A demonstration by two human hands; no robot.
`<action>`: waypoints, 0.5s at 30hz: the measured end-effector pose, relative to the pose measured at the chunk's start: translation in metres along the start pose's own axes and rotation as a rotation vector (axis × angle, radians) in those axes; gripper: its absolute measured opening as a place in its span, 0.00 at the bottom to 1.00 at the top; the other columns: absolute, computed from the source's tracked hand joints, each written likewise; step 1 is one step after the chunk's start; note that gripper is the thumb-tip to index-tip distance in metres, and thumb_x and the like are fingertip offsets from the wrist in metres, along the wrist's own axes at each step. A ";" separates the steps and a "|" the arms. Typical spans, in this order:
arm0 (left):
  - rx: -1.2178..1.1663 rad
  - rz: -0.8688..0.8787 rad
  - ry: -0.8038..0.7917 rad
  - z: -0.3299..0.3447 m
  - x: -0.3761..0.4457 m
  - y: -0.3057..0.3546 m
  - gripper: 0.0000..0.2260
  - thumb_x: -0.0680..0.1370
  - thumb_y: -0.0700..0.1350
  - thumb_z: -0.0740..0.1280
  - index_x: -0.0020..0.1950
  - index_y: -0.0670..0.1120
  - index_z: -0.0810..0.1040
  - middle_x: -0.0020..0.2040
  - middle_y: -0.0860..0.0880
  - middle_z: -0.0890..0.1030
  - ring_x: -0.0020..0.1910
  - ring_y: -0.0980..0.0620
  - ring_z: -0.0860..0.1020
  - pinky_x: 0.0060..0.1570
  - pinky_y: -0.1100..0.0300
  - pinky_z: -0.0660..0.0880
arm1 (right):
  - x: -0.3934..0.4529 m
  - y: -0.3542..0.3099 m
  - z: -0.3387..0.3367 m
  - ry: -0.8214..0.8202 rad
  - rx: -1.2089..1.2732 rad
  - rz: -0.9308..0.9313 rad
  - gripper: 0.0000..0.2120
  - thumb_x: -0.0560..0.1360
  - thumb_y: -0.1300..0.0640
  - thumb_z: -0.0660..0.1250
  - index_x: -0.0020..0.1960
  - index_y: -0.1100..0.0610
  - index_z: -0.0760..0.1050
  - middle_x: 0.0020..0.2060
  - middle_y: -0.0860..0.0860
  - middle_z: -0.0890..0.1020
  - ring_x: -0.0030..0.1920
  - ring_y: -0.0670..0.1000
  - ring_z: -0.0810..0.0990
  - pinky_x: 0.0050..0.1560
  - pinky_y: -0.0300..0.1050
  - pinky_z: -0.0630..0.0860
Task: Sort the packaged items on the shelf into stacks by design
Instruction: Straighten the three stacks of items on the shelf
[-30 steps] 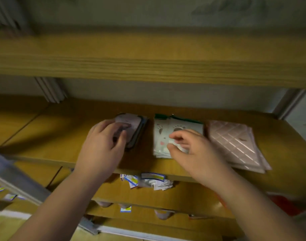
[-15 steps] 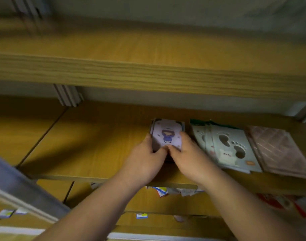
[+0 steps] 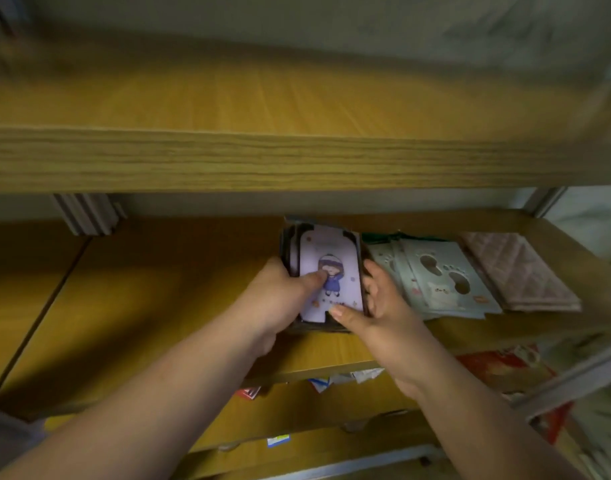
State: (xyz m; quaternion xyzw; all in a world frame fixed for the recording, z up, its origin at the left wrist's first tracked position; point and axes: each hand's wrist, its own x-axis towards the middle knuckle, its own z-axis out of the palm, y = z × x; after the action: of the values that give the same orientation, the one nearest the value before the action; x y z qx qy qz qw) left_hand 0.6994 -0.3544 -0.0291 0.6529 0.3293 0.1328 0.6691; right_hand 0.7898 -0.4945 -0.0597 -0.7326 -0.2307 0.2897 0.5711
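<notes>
A stack of lilac packages with a cartoon girl in purple (image 3: pixel 335 251) lies on the middle wooden shelf (image 3: pixel 158 289). My left hand (image 3: pixel 280 299) grips the stack's left side, thumb on the top package. My right hand (image 3: pixel 380 306) holds its right side, thumb at the near edge. Right of it lies a fanned stack of pale green paw-print packages (image 3: pixel 446 282). Further right sits a stack of pink quilted-pattern packages (image 3: pixel 519 271).
An upper shelf board (image 3: pixel 297 157) overhangs the work area. Below the front edge, a lower shelf holds loose small packets (image 3: pixel 335 379) and red packaging (image 3: pixel 498 368). A metal upright (image 3: pixel 85 216) stands at the back left; the shelf's left part is bare wood.
My right hand left the paw-print stack and joined my left hand on the lilac girl stack. Both hands now clasp it from either side; the view shifted left and upward.
</notes>
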 end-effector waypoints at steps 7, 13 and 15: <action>0.235 0.294 -0.118 -0.019 -0.010 -0.008 0.17 0.78 0.47 0.71 0.59 0.61 0.65 0.55 0.62 0.79 0.48 0.75 0.77 0.41 0.75 0.76 | 0.014 -0.015 0.004 0.032 0.175 -0.151 0.20 0.72 0.40 0.69 0.62 0.44 0.76 0.52 0.47 0.86 0.53 0.49 0.85 0.49 0.48 0.83; 0.360 0.432 -0.142 -0.017 -0.009 -0.027 0.35 0.77 0.43 0.73 0.75 0.47 0.53 0.66 0.55 0.72 0.63 0.71 0.70 0.57 0.77 0.69 | 0.005 0.003 0.014 -0.028 -0.063 -0.343 0.21 0.80 0.54 0.65 0.70 0.44 0.64 0.61 0.39 0.79 0.64 0.40 0.76 0.61 0.37 0.75; 0.374 0.453 -0.140 -0.014 -0.008 -0.031 0.36 0.77 0.43 0.72 0.77 0.47 0.53 0.67 0.56 0.72 0.66 0.72 0.68 0.59 0.77 0.68 | 0.005 0.008 0.014 -0.007 -0.125 -0.341 0.22 0.80 0.52 0.65 0.70 0.42 0.63 0.62 0.39 0.78 0.63 0.38 0.75 0.63 0.41 0.74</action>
State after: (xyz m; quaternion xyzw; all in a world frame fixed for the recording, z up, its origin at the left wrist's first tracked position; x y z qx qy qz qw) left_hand 0.6769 -0.3515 -0.0553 0.8292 0.1470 0.1703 0.5117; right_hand 0.7836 -0.4830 -0.0712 -0.7160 -0.3709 0.1763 0.5646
